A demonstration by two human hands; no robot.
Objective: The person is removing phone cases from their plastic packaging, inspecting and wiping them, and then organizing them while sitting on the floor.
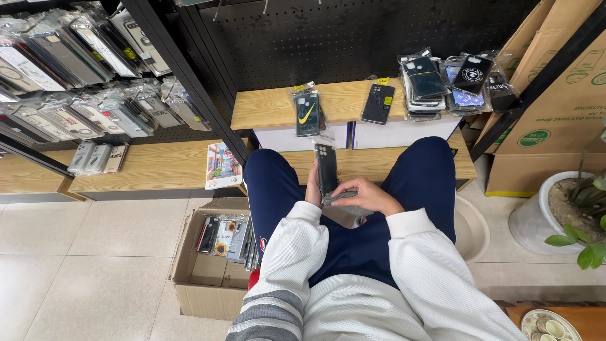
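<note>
**A:** Seated shopworker, seen from above, with a dark phone case (326,168) held upright over the lap between both knees. Which hand has it?

**B:** The left hand (313,188) is closed around the case's lower edge from behind; only the edge of that hand shows. The right hand (366,194) is curled over a crumpled clear plastic sleeve (344,201) just below the case, fingers bent and pinching the film.

**A:** How would the case handle, by the look of it?

**B:** Light and thin, judging by its size, probably a flexible shell with a camera cut-out near the top. Its glossy face looks slippery, so the long side edges seem the safest grip. The sleeve looks limp and crinkly, best taken at its open mouth.

**A:** And around the worker?

**B:** A wooden shelf (271,104) ahead carries a bagged case with a yellow mark (307,113), another dark bagged case (378,103) and a stack of bagged cases (424,88). An open cardboard box (208,278) on the tiled floor to the left holds more cases. A potted plant (571,211) stands at right.
</note>
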